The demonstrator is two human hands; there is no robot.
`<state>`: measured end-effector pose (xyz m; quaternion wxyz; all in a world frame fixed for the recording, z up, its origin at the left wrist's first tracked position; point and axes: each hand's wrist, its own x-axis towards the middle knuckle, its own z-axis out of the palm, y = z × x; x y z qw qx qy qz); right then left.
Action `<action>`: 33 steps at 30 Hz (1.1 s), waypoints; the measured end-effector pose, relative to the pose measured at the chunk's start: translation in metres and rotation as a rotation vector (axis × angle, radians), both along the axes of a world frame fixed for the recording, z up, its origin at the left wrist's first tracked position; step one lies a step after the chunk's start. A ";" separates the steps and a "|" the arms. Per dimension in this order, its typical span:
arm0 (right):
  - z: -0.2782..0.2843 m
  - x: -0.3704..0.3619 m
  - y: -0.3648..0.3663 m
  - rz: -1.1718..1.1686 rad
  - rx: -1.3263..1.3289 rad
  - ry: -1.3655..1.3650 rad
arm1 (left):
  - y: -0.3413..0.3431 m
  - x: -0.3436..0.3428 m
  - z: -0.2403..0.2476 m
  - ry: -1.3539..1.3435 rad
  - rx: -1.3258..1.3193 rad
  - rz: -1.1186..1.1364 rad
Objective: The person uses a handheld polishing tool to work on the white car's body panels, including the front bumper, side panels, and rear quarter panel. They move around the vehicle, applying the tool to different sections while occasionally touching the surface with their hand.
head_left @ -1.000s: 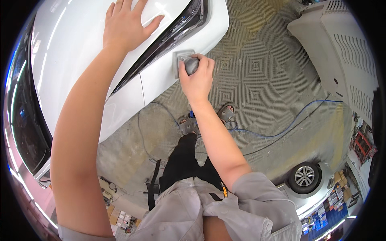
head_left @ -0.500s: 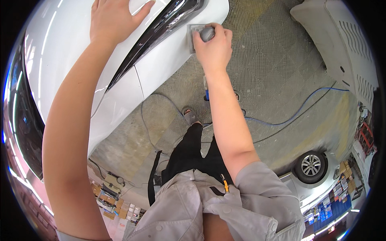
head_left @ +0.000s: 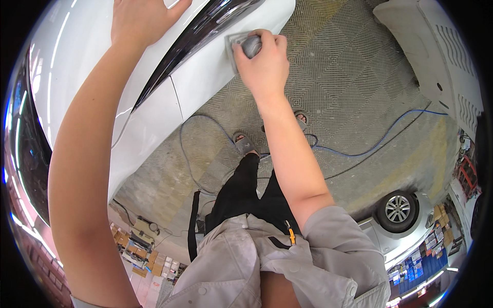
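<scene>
While the left hand (head_left: 141,18) lies flat and spread on the white car body (head_left: 77,61), fingers apart and gripping nothing, palm pressed to the paint near the panel's upper edge, the right hand (head_left: 264,64) is clamped around a small grey sanding block (head_left: 245,45). That block sits against the white bumper panel (head_left: 205,77), close to its lower edge, just below the dark glossy strip (head_left: 195,36) that runs diagonally across the bodywork. Fingers curl over the top of the block, thumb on the near side, knuckles facing the camera; a flat grey pad shows at its left side, touching the paint.

Both forearms come up from the lower edge, the left one long and close along the left side, the right one rising through the middle. Down below, the person's grey work shirt (head_left: 267,267) fills the bottom of the view, with black trousers (head_left: 246,195) and a grey sandal (head_left: 245,145) planted on the patterned grey floor (head_left: 349,92). A thin blue hose (head_left: 380,143) snakes across that floor from the feet off to the right, and a paler cable (head_left: 185,154) loops near the bumper's lower edge. At the right, another white vehicle part (head_left: 441,66) stands well apart from the hands, and a car wheel (head_left: 398,209) shows at the lower right.
</scene>
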<state>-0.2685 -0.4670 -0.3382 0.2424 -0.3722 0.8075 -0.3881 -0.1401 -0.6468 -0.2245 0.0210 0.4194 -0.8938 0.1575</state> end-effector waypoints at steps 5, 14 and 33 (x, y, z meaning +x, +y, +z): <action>0.005 0.013 0.001 -0.022 -0.022 -0.022 | 0.003 -0.003 -0.001 -0.002 0.009 0.025; -0.001 -0.011 -0.016 -0.067 0.042 0.022 | 0.000 -0.001 -0.002 -0.013 -0.003 0.020; -0.032 -0.089 -0.055 -0.088 0.188 0.048 | -0.001 0.000 -0.002 -0.033 0.032 0.039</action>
